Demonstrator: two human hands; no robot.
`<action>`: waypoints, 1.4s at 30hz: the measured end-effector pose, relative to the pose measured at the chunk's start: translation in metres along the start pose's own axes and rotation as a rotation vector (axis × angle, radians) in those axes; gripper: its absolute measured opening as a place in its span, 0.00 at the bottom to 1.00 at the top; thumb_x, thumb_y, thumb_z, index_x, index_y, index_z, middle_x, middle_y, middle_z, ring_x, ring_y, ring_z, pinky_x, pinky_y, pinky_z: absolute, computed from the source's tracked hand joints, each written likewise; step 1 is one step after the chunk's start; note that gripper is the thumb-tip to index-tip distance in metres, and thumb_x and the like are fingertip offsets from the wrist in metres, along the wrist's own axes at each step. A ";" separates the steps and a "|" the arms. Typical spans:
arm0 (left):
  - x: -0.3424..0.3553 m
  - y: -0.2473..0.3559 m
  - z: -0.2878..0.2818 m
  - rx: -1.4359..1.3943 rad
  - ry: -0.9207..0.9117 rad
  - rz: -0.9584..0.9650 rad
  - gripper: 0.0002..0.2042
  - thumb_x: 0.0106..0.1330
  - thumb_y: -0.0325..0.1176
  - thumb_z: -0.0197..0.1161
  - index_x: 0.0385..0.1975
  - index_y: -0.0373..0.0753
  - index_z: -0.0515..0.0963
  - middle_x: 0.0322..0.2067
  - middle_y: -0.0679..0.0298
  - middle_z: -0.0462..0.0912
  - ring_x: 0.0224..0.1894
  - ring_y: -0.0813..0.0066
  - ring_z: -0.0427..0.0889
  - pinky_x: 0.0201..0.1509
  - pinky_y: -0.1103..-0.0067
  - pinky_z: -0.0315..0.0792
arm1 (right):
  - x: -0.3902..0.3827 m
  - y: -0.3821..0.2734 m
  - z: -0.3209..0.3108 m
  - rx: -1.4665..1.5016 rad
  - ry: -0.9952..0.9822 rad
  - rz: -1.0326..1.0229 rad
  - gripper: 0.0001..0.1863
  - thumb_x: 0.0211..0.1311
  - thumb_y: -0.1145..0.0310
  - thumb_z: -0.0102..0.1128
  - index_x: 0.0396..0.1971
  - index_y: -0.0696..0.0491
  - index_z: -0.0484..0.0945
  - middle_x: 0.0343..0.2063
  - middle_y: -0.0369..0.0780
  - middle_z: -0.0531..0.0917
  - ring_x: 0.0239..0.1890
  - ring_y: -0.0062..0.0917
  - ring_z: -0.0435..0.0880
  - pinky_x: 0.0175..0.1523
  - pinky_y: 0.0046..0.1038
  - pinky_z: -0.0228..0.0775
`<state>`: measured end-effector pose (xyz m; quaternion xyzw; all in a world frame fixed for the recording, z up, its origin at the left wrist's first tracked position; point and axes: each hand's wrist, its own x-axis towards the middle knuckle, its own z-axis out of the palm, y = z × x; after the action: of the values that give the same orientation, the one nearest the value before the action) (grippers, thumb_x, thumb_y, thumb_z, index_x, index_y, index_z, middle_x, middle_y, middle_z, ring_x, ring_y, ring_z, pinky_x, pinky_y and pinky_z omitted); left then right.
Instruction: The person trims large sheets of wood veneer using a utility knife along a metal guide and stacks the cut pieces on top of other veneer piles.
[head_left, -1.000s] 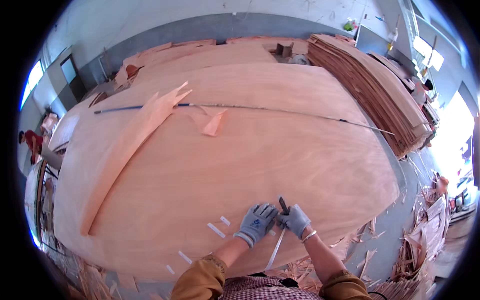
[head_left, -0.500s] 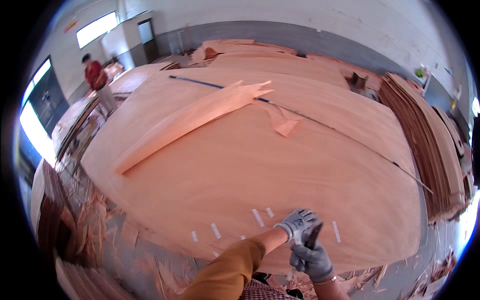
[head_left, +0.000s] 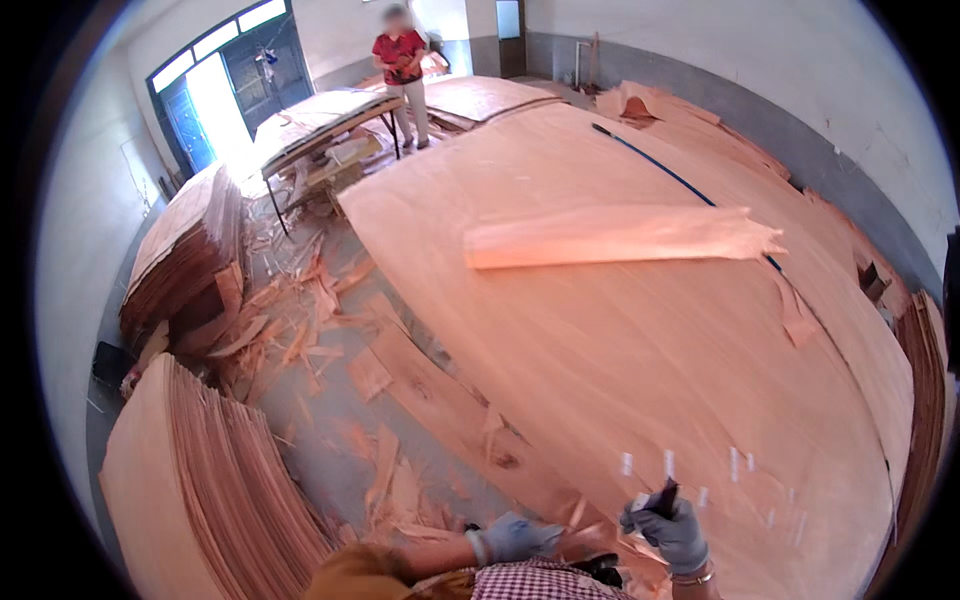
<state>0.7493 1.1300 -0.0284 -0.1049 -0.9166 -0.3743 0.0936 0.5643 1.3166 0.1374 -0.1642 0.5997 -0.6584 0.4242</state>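
My right hand, in a grey glove with a bracelet at the wrist, is closed around a dark hand tool whose exact kind I cannot make out. It is over the near edge of a broad wood veneer sheet. My left hand, in a pale grey glove, is by my body near the sheet's edge, its blurred fingers stretched to the right. No held thing shows in it. Several short white tape strips lie on the veneer just beyond my right hand.
A rolled veneer piece and a long dark rod lie across the sheet. Veneer stacks stand at the left, with scraps littering the floor. A person in red stands beyond a table.
The view has swung left. My left hand has drawn away from the tool and my right hand, back toward my body. My right hand still grips the tool.
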 end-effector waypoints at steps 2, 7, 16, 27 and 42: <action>-0.059 -0.008 -0.062 0.149 -0.288 -0.363 0.18 0.64 0.37 0.51 0.55 0.47 0.68 0.23 0.58 0.81 0.24 0.53 0.81 0.26 0.62 0.72 | 0.041 0.008 0.062 -0.099 -0.139 0.071 0.04 0.62 0.80 0.57 0.35 0.59 0.78 0.31 0.37 0.81 0.37 0.22 0.80 0.43 0.26 0.72; -0.152 -0.034 -0.159 0.177 -0.204 -0.737 0.22 0.63 0.34 0.51 0.59 0.48 0.65 0.24 0.55 0.81 0.23 0.52 0.81 0.24 0.61 0.71 | 0.148 0.019 0.203 -0.085 -0.618 0.066 0.11 0.65 0.72 0.56 0.46 0.58 0.76 0.38 0.37 0.82 0.37 0.20 0.79 0.41 0.22 0.72; -0.291 -0.135 -0.212 0.336 -0.123 -1.252 0.21 0.60 0.33 0.53 0.56 0.45 0.70 0.29 0.54 0.83 0.32 0.52 0.82 0.35 0.61 0.75 | 0.360 -0.002 0.217 0.038 -0.291 0.288 0.12 0.60 0.69 0.58 0.43 0.56 0.79 0.29 0.35 0.80 0.19 0.14 0.68 0.20 0.16 0.56; -0.384 -0.243 -0.287 -0.124 0.263 -1.589 0.20 0.63 0.35 0.52 0.55 0.40 0.72 0.33 0.52 0.83 0.36 0.55 0.83 0.41 0.66 0.75 | 0.645 -0.074 0.258 0.361 0.234 0.001 0.08 0.62 0.59 0.60 0.39 0.43 0.76 0.15 0.26 0.65 0.12 0.14 0.57 0.17 0.20 0.46; -0.414 -0.487 -0.574 0.016 0.155 -1.455 0.19 0.65 0.42 0.52 0.53 0.42 0.76 0.32 0.50 0.83 0.38 0.52 0.82 0.46 0.65 0.74 | 0.796 -0.167 0.547 0.212 -0.278 -0.222 0.17 0.66 0.70 0.54 0.54 0.56 0.69 0.52 0.41 0.77 0.45 0.25 0.78 0.22 0.15 0.60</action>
<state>1.0723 0.3349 -0.0530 0.5579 -0.7478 -0.3415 -0.1134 0.4342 0.3459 0.1837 -0.2729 0.4410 -0.7316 0.4425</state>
